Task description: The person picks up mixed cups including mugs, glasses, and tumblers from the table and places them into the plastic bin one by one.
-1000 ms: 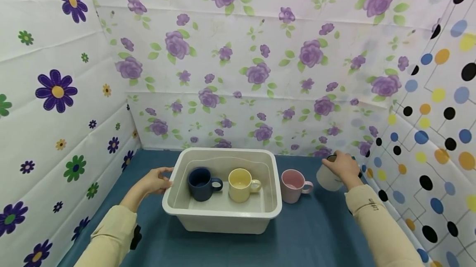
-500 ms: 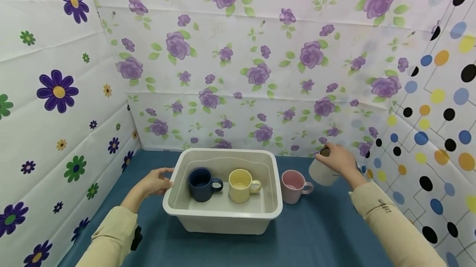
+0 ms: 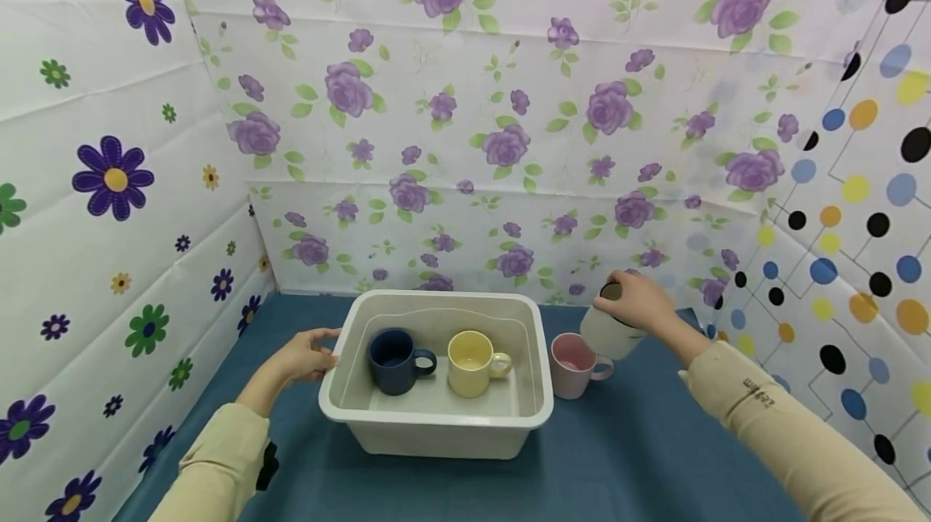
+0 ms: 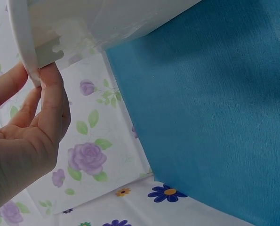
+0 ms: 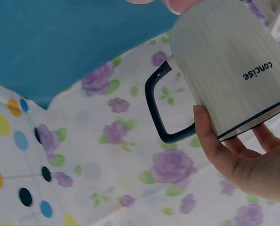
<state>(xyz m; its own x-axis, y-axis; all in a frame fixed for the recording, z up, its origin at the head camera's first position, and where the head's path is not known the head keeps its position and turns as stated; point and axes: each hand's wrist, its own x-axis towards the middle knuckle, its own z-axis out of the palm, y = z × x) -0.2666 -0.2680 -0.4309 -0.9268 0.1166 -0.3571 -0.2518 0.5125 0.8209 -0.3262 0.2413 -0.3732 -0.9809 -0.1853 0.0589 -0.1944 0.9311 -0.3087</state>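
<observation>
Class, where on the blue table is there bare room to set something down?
The table is bare in front of the white tub and the pink mug. It is crowded right of the tub, where that mug stands close and the white mug is held nearby.

The off-white mug (image 5: 224,66) has a navy handle (image 5: 155,109).

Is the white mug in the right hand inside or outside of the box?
Outside: in the head view, the right hand holds the white mug by its rim, to the right of the box.
</observation>
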